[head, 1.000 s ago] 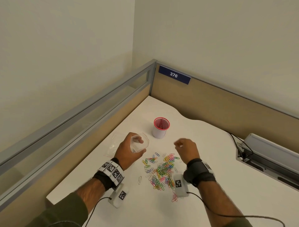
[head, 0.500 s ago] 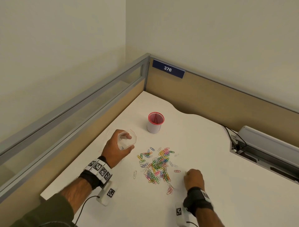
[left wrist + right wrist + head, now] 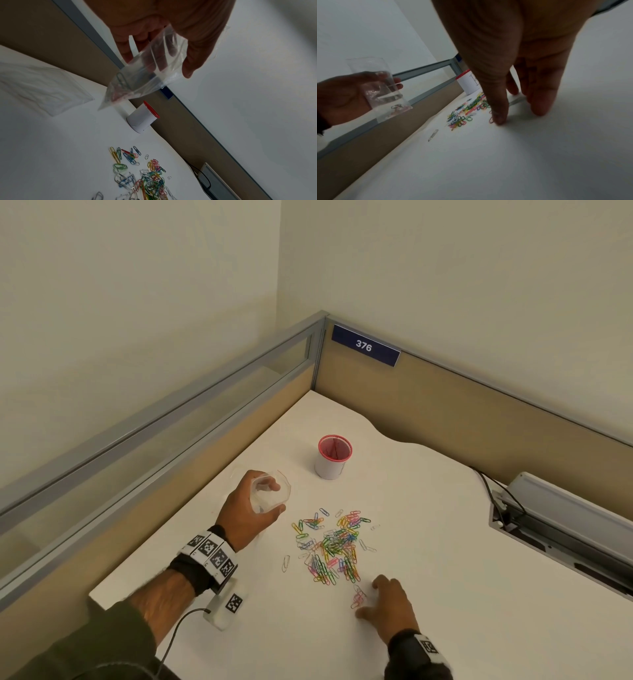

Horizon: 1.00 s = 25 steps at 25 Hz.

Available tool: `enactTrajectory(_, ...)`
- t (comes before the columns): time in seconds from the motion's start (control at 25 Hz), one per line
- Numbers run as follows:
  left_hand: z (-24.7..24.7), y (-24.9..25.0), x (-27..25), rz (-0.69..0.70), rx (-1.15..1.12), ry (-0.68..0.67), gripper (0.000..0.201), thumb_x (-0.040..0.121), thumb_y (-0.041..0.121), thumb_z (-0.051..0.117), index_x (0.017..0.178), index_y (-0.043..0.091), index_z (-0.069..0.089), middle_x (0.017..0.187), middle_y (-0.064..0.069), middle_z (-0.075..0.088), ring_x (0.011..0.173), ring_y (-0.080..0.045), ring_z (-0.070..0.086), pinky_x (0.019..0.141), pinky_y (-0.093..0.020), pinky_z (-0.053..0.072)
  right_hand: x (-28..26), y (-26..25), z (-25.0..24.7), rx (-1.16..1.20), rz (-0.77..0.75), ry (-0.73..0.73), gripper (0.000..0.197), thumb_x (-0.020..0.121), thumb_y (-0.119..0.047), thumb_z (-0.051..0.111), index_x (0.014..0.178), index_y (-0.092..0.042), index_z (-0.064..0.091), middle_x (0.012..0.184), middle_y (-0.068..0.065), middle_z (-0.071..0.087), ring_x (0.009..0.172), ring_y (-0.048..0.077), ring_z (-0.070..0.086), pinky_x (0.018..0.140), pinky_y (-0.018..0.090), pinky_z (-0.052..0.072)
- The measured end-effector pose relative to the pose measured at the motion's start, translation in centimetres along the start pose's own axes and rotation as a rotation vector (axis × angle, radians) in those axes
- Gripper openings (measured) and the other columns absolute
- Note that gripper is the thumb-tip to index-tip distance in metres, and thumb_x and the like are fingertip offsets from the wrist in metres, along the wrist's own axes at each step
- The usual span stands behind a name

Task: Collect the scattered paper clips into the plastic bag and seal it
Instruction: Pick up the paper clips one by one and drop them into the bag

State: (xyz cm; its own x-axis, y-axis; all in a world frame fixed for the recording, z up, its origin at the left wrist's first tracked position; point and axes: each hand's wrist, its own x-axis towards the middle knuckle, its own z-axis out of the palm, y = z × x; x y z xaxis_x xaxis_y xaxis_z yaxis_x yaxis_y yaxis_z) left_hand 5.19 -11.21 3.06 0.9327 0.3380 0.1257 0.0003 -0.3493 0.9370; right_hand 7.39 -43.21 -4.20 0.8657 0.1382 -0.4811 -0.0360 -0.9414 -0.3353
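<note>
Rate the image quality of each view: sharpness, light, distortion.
Head view: evenly lit and sharp, partition rails bowed by the wide lens. Left wrist view: dim, clear plastic bag soft-edged, coloured paper clips fairly crisp. Right wrist view: dim, right hand motion-blurred.

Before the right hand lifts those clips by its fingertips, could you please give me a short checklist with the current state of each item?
1. Plastic bag held by left hand: ok.
2. Bag mouth open to receive clips: ok.
3. Right hand fingertips down on the desk beside the pink clips: ok.
4. Firm grip on those clips: cannot tell.
5. A few clips already in the bag: ok.
6. Main clip pile collected: not ok.
</note>
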Motion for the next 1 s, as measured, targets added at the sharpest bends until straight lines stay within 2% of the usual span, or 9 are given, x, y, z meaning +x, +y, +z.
enactTrajectory(0.08,0.2,-0.2,-0.1,-0.005,-0.006,-0.003,0.047,0.077,0.014,0.082,0.113,0.018,0.052,0.111,0.008,0.064,0.114,-0.013,0.060,0.099,-0.028,0.045,0.9,-1.7,0.7,0.063,0.020,0.070,0.039,0.082,-0.035,0.069,0.112,-0.015,0.053,0.112,0.005,0.053,0.098,0.020,0.056,0.086,0.027,0.046)
enactTrajectory(0.2,0.5,0.0,-0.3,-0.006,0.006,-0.019,0.047,0.077,0.014,0.082,0.113,0.019,0.052,0.111,0.008,0.064,0.113,-0.013,0.060,0.098,-0.025,0.044,3.8,-4.5,1.0,0.179,-0.025,0.137,0.018,0.086,-0.028,0.064,0.096,-0.013,0.064,0.102,0.008,0.064,0.088,0.022,0.061,0.085,0.034,0.053)
enactTrajectory(0.28,0.5,0.1,-0.1,-0.001,0.009,-0.026,0.047,0.077,0.014,0.082,0.113,0.019,0.052,0.111,0.008,0.064,0.113,-0.012,0.059,0.097,-0.024,0.044,5.6,-5.0,-0.1,0.218,-0.056,0.213,0.014,0.088,-0.020,0.062,0.099,-0.013,0.068,0.105,0.009,0.068,0.092,0.024,0.063,0.089,0.036,0.053)
enactTrajectory(0.4,0.3,0.0,-0.2,0.001,0.008,-0.013,0.048,0.077,0.014,0.082,0.113,0.020,0.052,0.110,0.008,0.064,0.112,-0.008,0.059,0.095,-0.016,0.043,7.9,-4.6,-3.2,0.134,-0.072,0.239,0.030,0.091,-0.012,0.055,0.121,-0.013,0.060,0.127,0.010,0.058,0.114,0.027,0.056,0.102,0.036,0.045)
enactTrajectory(0.56,0.3,0.0,-0.4,-0.016,0.004,-0.016,0.047,0.077,0.015,0.081,0.113,0.022,0.052,0.111,0.008,0.063,0.112,-0.005,0.058,0.083,0.001,0.040,8.8,-5.2,-4.6,-0.163,-0.215,0.110,0.062,0.090,-0.009,0.051,0.147,-0.017,0.029,0.153,0.011,0.029,0.140,0.029,0.031,0.115,0.039,0.031)
enactTrajectory(0.68,0.2,-0.3,-0.4,-0.013,0.018,-0.009,0.048,0.077,0.016,0.082,0.114,0.022,0.052,0.111,0.010,0.063,0.112,-0.005,0.058,0.084,0.001,0.040,8.1,-5.6,-3.8,-0.298,-0.370,0.064,0.062,0.089,-0.007,0.049,0.147,-0.016,0.028,0.156,0.009,0.026,0.142,0.027,0.027,0.116,0.039,0.029)
enactTrajectory(0.8,0.3,-0.3,-0.3,-0.026,0.027,-0.023,0.049,0.077,0.017,0.082,0.115,0.021,0.051,0.111,0.010,0.063,0.111,-0.004,0.058,0.085,-0.002,0.040,7.4,-5.7,-2.8,-0.261,-0.407,0.054,0.050,0.090,-0.006,0.048,0.139,-0.015,0.042,0.147,0.007,0.041,0.134,0.025,0.040,0.112,0.034,0.035)
enactTrajectory(0.88,0.3,-0.4,-0.2,-0.023,0.037,-0.026,0.048,0.077,0.017,0.082,0.115,0.020,0.052,0.110,0.009,0.063,0.111,-0.006,0.058,0.087,-0.006,0.040,6.8,-6.1,-2.7,-0.208,-0.389,0.080,0.045,0.092,-0.019,0.052,0.137,-0.018,0.045,0.143,0.006,0.046,0.128,0.023,0.045,0.108,0.034,0.040)
enactTrajectory(1.0,0.5,-0.4,-0.1,-0.021,0.032,-0.028,0.047,0.077,0.016,0.082,0.113,0.020,0.052,0.111,0.007,0.063,0.112,-0.009,0.059,0.087,-0.008,0.041,6.7,-6.3,-2.6,-0.235,-0.386,-0.040,0.070,0.083,-0.041,0.066,0.144,-0.026,0.034,0.153,0.005,0.031,0.139,0.027,0.030,0.112,0.044,0.035)
